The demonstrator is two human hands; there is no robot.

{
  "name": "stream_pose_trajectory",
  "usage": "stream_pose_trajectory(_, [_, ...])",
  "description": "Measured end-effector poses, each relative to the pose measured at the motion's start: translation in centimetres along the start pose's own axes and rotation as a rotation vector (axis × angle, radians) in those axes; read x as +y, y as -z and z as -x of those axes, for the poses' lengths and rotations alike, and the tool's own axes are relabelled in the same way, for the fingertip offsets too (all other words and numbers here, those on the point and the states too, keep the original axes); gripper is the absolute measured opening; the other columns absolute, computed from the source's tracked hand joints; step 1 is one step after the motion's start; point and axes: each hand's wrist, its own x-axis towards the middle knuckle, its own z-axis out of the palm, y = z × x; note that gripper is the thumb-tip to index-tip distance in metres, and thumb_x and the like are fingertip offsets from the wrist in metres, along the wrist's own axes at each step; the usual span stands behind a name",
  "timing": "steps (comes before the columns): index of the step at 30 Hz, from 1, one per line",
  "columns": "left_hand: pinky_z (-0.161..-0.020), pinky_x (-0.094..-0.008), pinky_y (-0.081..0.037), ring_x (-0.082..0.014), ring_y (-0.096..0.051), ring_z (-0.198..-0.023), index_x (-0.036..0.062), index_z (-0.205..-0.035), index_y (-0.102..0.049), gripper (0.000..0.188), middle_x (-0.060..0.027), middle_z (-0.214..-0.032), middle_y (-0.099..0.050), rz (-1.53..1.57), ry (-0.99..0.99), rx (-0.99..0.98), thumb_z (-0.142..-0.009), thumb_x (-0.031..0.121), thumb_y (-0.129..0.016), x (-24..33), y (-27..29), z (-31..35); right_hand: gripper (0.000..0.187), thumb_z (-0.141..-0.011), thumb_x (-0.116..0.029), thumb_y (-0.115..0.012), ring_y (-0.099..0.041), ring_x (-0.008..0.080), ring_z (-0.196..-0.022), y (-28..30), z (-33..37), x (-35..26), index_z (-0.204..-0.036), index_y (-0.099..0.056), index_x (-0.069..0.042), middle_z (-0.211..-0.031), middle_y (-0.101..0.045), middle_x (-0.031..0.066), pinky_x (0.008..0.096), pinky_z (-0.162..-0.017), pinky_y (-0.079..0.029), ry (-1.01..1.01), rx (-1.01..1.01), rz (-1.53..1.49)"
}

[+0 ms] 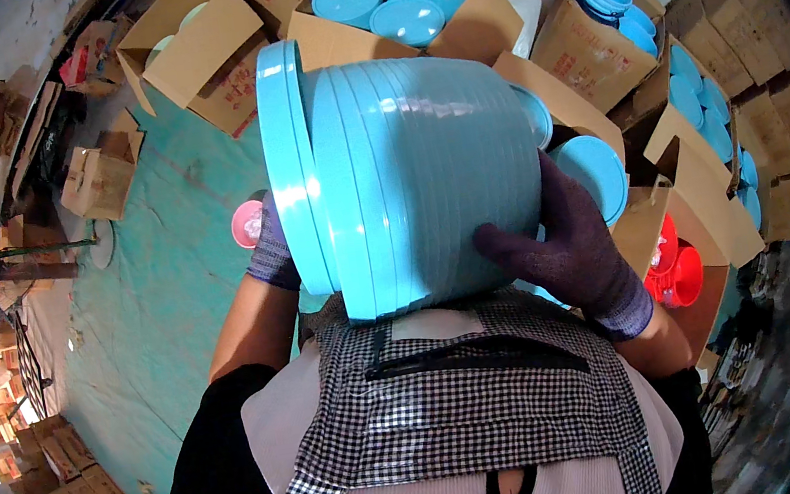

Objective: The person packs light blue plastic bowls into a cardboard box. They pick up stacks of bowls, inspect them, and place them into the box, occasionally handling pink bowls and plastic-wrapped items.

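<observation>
Before our gingham apron (461,430), at the centre of our view, a nested stack of light-blue plastic buckets (425,172) lies sideways. Our gloved right hand (578,241) grips its end at 4 o'clock; our gloved left hand (275,244) sits at 8 o'clock, fingers hidden, so we cannot tell its grip. Beyond, an open carton (486,32) holds lidded blue tubs (407,21) at 12 o'clock.

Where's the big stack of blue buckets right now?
In the middle of the head view, the stack of blue buckets is held sideways between the left hand and the right hand, in front of the checked apron.
</observation>
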Motion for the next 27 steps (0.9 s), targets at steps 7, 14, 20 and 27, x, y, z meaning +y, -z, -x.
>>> stream_pose_trajectory(7, [-0.08,-0.0337,-0.056,-0.02,-0.066,-0.092,0.0032,-0.114,-0.061,0.025,-0.0091,-0.104,-0.067,-0.254,-0.088,0.003,-0.094,0.016,-0.056,-0.9,2.1,-1.0,0.082,-0.07,-0.026,-0.078,-0.06,0.0296,-0.108,-0.1,0.0,-0.3,-0.136,-0.041,0.005,-0.119,-0.06,0.0204,0.0425,-0.098,-0.046,-0.017,0.025,0.022])
stream_pose_trajectory(14, [-0.081,-0.0351,-0.054,-0.0175,-0.066,-0.09,0.0057,-0.105,-0.067,0.022,-0.0068,-0.097,-0.069,-0.825,-0.246,-0.026,-0.087,0.018,-0.064,-0.8,3.4,-0.5,0.089,-0.067,-0.025,-0.08,-0.059,0.0303,-0.11,-0.8,0.0,-1.1,-0.139,-0.037,0.004,-0.121,-0.058,0.0197,0.0433,-0.099,-0.045,-0.05,0.071,0.041])
stream_pose_trajectory(20, [-0.087,-0.0324,-0.051,-0.0178,-0.062,-0.101,0.0034,-0.123,-0.056,0.038,-0.0108,-0.112,-0.064,-0.314,-0.088,0.041,-0.088,0.017,-0.063,-0.6,2.1,-1.5,0.102,-0.066,-0.026,-0.081,-0.053,0.0315,-0.119,-1.1,0.1,0.8,-0.147,-0.025,-0.002,-0.133,-0.05,0.0205,0.0445,-0.101,-0.043,0.137,0.192,0.136])
stream_pose_trajectory(27, [-0.093,-0.0333,-0.049,-0.0192,-0.059,-0.108,0.003,-0.129,-0.051,0.039,-0.0111,-0.121,-0.06,-0.06,-0.037,-0.007,-0.097,0.024,-0.05,-0.5,1.9,-1.3,0.105,-0.066,-0.028,-0.083,-0.052,0.0326,-0.121,-1.2,0.4,0.1,-0.149,-0.022,-0.005,-0.135,-0.048,0.0212,0.0452,-0.102,-0.043,0.114,0.205,0.186])
